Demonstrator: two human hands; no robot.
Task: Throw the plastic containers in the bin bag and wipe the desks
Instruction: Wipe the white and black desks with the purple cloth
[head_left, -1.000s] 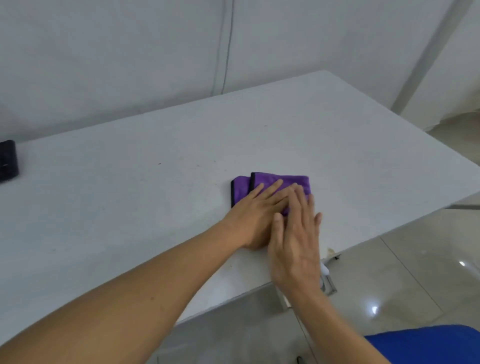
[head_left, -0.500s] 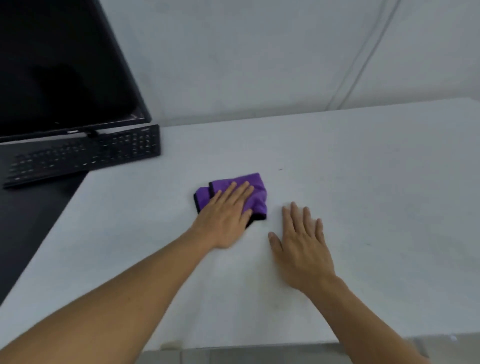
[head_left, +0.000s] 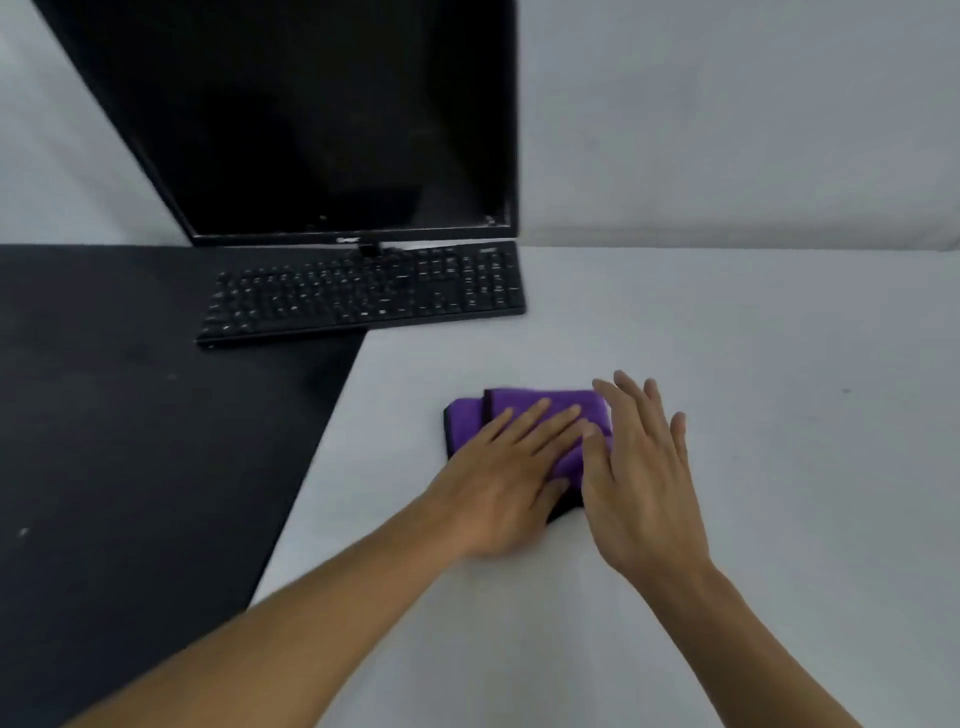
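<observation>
Atop cloth (head_left: 525, 410), left hand (head_left: 506, 480) flat; right hand (head_left: 644, 486) beside

Folded microfibre cloth (head_left: 530, 400): vivid purple, plain, no print, w/ thin blk trim along its left & near edges. Desk under it (head_left: 753, 332): matt white-grey, plain, a few tiny dark specks to the right. Adjoining desk (head_left: 130, 415) on the left: matt blk, w/ a couple of pale specks. Monitor (head_left: 337, 119): blk bezel, screen dark, small pale logo on the bottom bezel, too blurred to read. Keyboard (head_left: 363, 296): blk body & keys, white legends, blurred. Wall (head_left: 727, 104) behind: plain pale grey-white, no pattern.
</observation>
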